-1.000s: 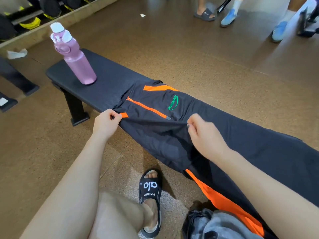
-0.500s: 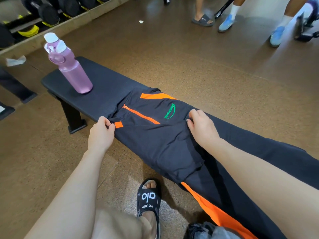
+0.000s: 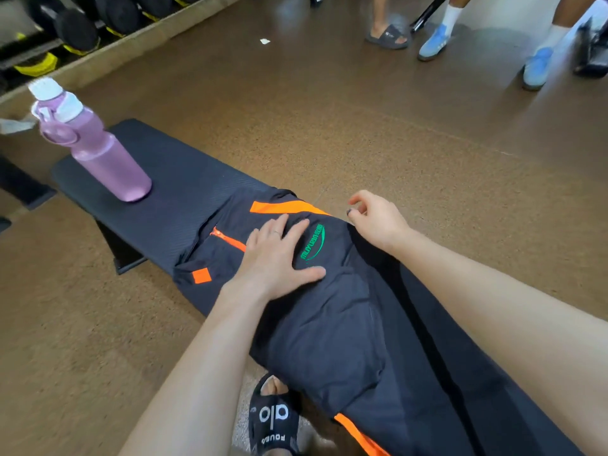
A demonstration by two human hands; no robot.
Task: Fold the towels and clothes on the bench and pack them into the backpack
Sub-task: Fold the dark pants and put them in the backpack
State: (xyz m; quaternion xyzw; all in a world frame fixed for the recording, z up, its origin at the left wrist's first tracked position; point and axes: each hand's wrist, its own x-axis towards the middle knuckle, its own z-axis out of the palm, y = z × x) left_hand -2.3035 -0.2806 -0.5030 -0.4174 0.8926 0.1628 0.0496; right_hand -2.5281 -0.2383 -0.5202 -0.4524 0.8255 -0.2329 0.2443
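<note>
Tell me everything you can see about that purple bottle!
The purple bottle stands upright near the far end of the black bench. It looks like smooth, matte plastic or metal, with a white cap, a purple lid and a carry loop on its side. Nothing touches it but the bench; both hands and the dark clothes lie apart from it.

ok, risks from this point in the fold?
1. The black trousers with orange stripes overhang the black padded bench on the near side; they may slide off.
2. Only the left hand presses the cloth flat; the right hand pinches just its far edge, so the fold could bunch.
3. The pink plastic water bottle stands upright on the bench; a hard tug could topple it.
</note>
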